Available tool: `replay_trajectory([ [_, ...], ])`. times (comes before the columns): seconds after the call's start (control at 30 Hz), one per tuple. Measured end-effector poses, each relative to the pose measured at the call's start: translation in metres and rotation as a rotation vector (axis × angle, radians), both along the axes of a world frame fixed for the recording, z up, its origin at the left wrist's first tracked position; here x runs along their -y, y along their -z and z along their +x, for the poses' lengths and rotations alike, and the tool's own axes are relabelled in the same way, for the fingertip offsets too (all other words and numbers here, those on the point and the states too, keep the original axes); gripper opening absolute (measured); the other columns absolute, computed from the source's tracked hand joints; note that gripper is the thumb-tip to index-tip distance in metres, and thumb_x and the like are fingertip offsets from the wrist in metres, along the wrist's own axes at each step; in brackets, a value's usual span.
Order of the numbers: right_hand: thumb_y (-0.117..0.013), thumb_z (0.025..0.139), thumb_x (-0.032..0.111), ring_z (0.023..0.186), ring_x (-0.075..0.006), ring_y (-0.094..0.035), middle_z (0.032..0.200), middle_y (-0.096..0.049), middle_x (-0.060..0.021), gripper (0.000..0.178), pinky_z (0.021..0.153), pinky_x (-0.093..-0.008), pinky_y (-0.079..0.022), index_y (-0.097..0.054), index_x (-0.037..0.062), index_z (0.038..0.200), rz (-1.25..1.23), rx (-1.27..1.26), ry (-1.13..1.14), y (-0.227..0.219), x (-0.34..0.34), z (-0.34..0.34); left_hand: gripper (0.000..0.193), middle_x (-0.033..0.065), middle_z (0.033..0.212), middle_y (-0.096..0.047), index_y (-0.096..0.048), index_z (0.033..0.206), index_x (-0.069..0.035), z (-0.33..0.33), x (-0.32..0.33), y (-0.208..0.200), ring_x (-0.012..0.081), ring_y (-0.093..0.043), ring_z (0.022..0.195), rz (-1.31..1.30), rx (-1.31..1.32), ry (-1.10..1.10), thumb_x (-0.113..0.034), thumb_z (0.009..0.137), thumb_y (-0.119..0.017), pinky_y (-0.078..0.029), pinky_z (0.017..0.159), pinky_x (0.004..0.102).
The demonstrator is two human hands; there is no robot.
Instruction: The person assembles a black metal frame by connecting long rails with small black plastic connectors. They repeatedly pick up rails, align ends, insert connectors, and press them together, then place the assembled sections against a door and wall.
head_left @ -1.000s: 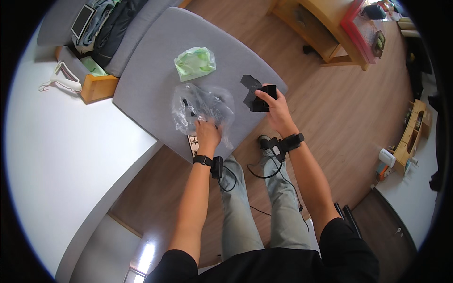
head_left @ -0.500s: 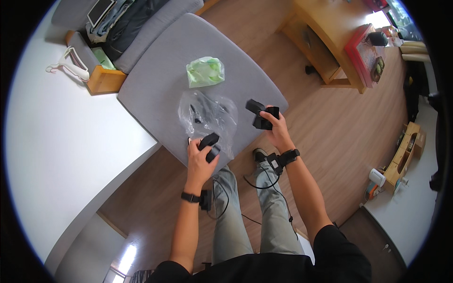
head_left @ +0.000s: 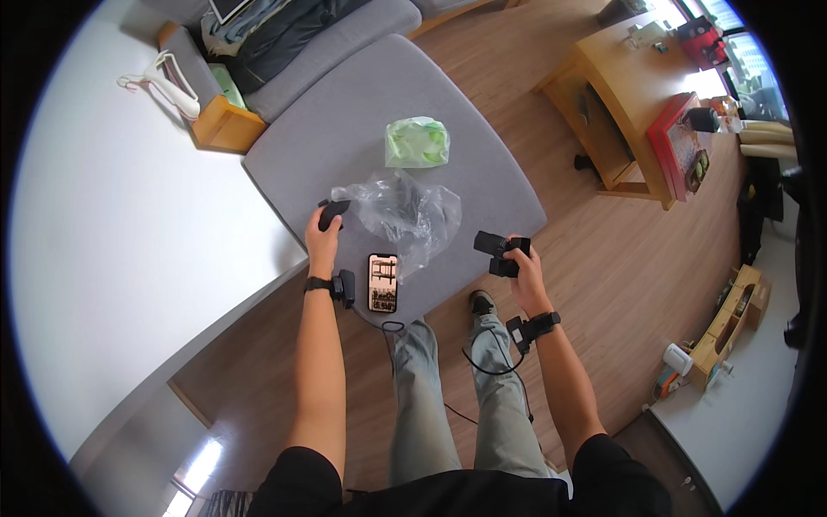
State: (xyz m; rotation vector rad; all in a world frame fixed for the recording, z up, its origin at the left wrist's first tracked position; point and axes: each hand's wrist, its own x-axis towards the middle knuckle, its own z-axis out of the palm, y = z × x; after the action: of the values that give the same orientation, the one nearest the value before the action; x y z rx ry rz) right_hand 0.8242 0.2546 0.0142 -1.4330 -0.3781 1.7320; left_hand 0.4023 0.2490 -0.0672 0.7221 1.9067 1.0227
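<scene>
Hands [head_left: 324,239] [head_left: 519,263] each grip a black device over a grey ottoman [head_left: 345,146] on wood flooring [head_left: 594,250].

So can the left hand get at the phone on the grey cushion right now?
Probably not freely: the left hand already grips a small black object. The phone lies uncovered just beside that wrist, clear of the plastic bag.

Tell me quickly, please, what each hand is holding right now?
Left hand: closed on a small black gadget.
Right hand: closed on a black boxy device.
</scene>
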Motion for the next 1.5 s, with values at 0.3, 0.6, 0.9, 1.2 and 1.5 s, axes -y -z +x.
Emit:
replay_trajectory([
  [0.3,-0.060,0.081,-0.001,0.088,-0.0112,-0.059,0.100,-0.063,-0.0011,0.048,0.084,-0.0251,-0.048,-0.066,0.0018,0.128,0.218,-0.012,-0.385,-0.064,-0.042,-0.059,0.056,0.0158,0.141,-0.060,-0.049,0.147,-0.007,-0.005,0.107,-0.057,0.0274,-0.057,0.131,-0.040,-0.091,0.071,-0.008,0.094,-0.067,-0.044,0.109,0.0381],
  [0.6,-0.068,0.090,0.003,0.091,-0.0227,-0.073,0.097,-0.064,-0.0075,0.031,0.072,-0.0341,-0.061,-0.058,-0.0015,0.119,0.354,0.119,-0.615,-0.150,-0.019,-0.029,0.027,0.0018,0.090,-0.067,-0.065,0.122,-0.006,0.017,0.463,-0.151,0.0128,-0.063,0.081,-0.395,0.068,-0.221,-0.014,0.097,-0.065,-0.052,0.070,0.0294],
  [0.9,-0.047,0.105,0.036,0.088,-0.0164,-0.063,0.095,-0.067,-0.0072,0.035,0.081,-0.0333,-0.051,-0.063,0.0054,0.102,0.319,0.049,-1.332,-0.187,0.120,-0.011,0.030,0.0196,0.097,-0.076,-0.077,0.104,-0.003,0.302,0.860,-0.189,0.0353,-0.073,0.088,-1.192,-0.287,-0.157,-0.020,0.093,-0.055,-0.060,0.082,0.0451],
  [1.2,-0.054,0.099,0.021,0.076,-0.0233,-0.068,0.092,-0.068,-0.0136,0.032,0.070,-0.0327,-0.057,-0.058,-0.0012,0.122,0.643,0.109,-2.084,-0.126,0.314,-0.281,0.049,0.0260,0.115,-0.072,-0.076,0.109,0.002,0.555,0.918,-0.130,0.0374,-0.070,0.113,-1.007,0.546,-1.380,-0.034,0.076,-0.074,-0.057,0.096,0.0439],
  [1.5,-0.062,0.094,0.011,0.077,-0.0255,-0.069,0.092,-0.066,-0.0146,0.028,0.071,-0.0388,-0.059,-0.050,0.0009,0.117,0.619,0.187,-2.380,-0.170,0.689,-0.451,0.050,0.0272,0.129,-0.067,-0.071,0.121,0.002,0.594,1.033,-0.124,0.0369,-0.063,0.125,-0.883,1.013,-1.826,-0.028,0.081,-0.066,-0.051,0.104,0.0413],
])
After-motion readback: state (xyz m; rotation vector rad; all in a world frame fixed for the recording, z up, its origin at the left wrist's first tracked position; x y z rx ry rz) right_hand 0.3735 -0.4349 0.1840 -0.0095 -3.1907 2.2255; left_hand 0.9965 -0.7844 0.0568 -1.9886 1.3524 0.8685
